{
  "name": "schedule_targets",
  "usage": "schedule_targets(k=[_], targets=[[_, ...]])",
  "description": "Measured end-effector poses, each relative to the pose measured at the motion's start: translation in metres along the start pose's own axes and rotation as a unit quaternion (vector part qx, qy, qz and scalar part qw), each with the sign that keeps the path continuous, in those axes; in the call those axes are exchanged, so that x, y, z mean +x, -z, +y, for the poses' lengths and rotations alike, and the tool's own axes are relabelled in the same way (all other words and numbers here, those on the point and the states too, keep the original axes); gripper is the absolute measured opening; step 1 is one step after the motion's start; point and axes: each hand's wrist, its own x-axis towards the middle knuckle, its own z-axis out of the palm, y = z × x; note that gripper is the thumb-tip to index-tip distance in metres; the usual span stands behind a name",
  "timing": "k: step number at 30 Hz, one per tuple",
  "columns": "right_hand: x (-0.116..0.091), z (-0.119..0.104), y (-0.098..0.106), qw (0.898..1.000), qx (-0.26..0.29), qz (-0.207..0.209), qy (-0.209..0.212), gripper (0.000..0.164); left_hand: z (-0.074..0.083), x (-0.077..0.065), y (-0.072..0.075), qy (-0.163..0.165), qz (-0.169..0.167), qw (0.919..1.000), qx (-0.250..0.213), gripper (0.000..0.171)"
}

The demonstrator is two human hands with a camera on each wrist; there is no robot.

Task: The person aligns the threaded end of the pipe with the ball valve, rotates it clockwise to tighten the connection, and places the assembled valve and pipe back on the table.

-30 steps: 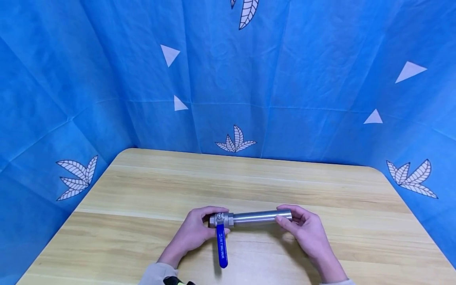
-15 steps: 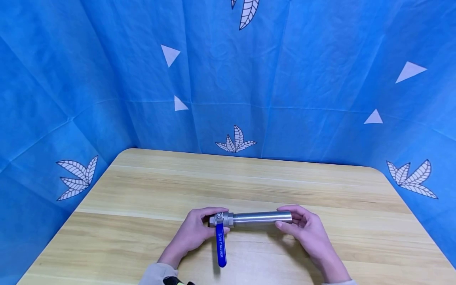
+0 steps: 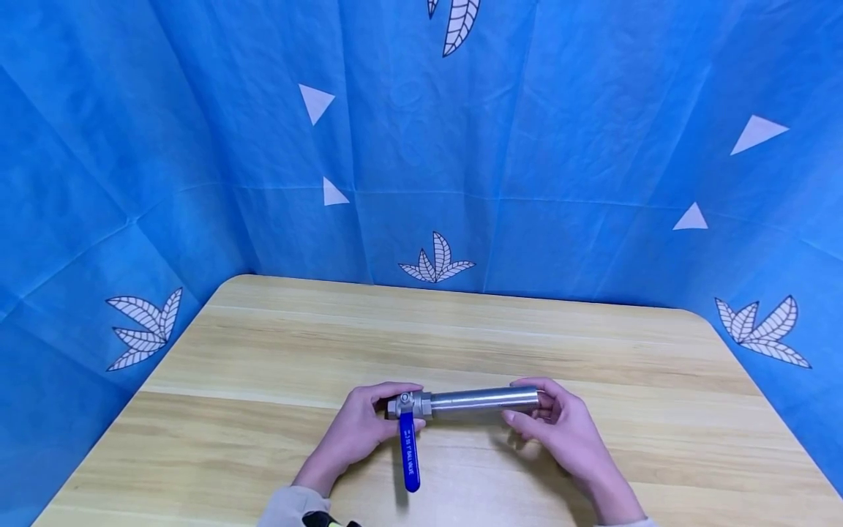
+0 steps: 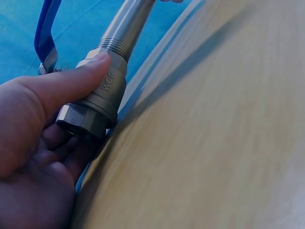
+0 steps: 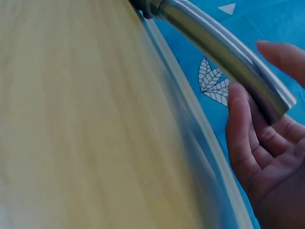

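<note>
My left hand (image 3: 358,424) grips a steel ball valve (image 3: 416,404), thumb across the body marked WOG in the left wrist view. A blue lever handle (image 3: 409,450) with printed lettering points from the valve toward me. From the valve's right side runs a smooth steel pipe (image 3: 484,399), with screw threads (image 4: 114,46) showing at the joint. Around the pipe's free end is my right hand (image 3: 566,428), its fingers loosely bent. In the right wrist view the thumb (image 5: 283,55) stands off the pipe, while the index finger (image 5: 238,114) reaches up along the other side.
Valve and pipe are held over a light wooden table (image 3: 296,329) with rounded far corners. Blue cloth (image 3: 408,146) printed with white triangles and leaves hangs behind and at both sides. A dark strap (image 3: 319,519) shows by the left sleeve.
My right thumb has come off the pipe and dropped to its near side. The pipe's free end has tipped up slightly. My left hand keeps its grip on the valve.
</note>
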Motion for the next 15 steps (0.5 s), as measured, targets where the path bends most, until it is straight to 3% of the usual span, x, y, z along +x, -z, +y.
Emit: schedule_targets(k=[9,15], targets=[[0.001,0.0023,0.0027,0.999,-0.032,0.012,0.036,0.046,-0.0013,-0.0011,0.0017,-0.004,-0.012,0.9999,-0.007,0.048],[0.0013,0.0021,0.0022,0.999,-0.034,0.021,0.026,0.049,0.0,-0.0009,0.0019,0.002,-0.013,0.9999,0.0,0.047]])
